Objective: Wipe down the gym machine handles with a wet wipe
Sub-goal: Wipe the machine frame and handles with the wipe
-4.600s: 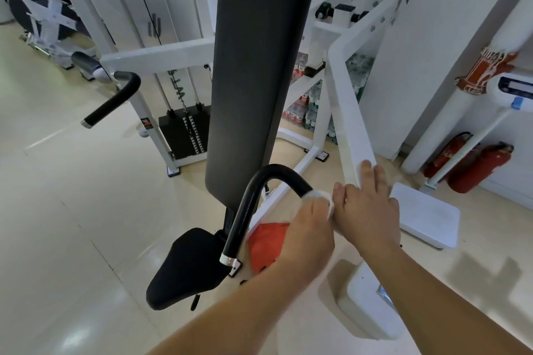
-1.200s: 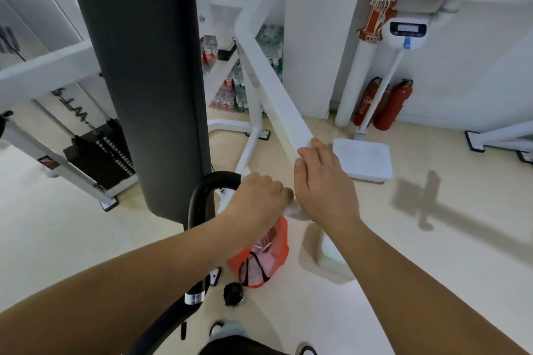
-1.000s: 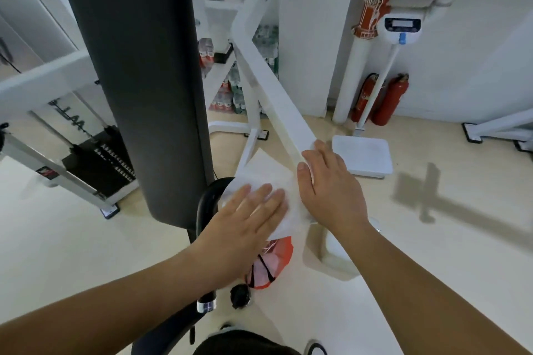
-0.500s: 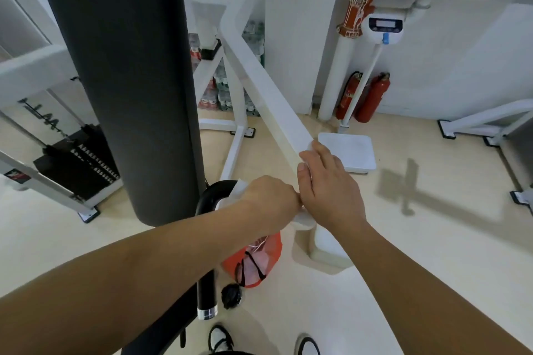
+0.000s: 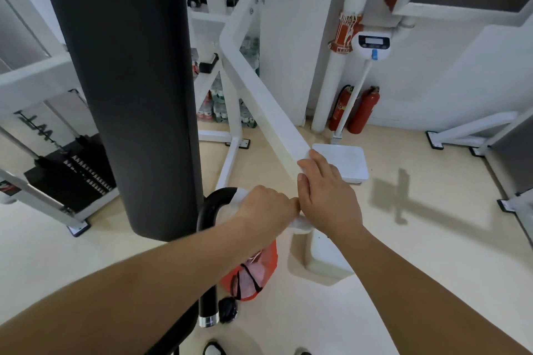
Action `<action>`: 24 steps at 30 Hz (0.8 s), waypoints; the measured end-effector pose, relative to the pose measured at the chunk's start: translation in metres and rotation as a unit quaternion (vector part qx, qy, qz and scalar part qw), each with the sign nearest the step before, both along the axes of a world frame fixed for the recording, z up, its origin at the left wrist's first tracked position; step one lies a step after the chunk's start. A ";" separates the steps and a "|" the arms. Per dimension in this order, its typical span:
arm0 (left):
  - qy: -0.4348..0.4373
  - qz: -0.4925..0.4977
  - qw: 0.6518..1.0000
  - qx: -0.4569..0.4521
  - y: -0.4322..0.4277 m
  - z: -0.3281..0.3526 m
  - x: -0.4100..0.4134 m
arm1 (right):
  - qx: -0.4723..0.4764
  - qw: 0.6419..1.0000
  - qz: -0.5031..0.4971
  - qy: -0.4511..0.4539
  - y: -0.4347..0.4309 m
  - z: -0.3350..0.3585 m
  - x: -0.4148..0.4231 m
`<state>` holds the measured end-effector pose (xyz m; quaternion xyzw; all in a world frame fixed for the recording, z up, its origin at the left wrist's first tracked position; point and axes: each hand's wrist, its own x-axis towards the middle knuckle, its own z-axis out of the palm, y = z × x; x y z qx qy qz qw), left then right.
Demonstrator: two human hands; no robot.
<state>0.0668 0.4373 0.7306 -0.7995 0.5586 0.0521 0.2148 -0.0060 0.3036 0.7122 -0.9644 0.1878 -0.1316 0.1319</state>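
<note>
Head view: left hand [image 5: 266, 206], fingers curled round wet wipe [image 5: 238, 194], pressed on top bend of black handle [image 5: 210, 210], centre, just right of back pad [image 5: 129, 81]. Right hand [image 5: 328, 196], fingers laid straight on white frame bar [image 5: 268, 112], touching left hand. Orange bag [image 5: 251, 275] on floor beneath

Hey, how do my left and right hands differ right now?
The left hand is curled round the wet wipe on the black handle; the right hand lies flatter on the white frame arm, holding no wipe. Both are bare and meet side by side.
</note>
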 end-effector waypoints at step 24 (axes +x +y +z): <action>0.381 0.218 0.876 -0.201 0.094 0.013 0.069 | -0.116 0.990 0.070 0.033 0.006 -0.007 -0.005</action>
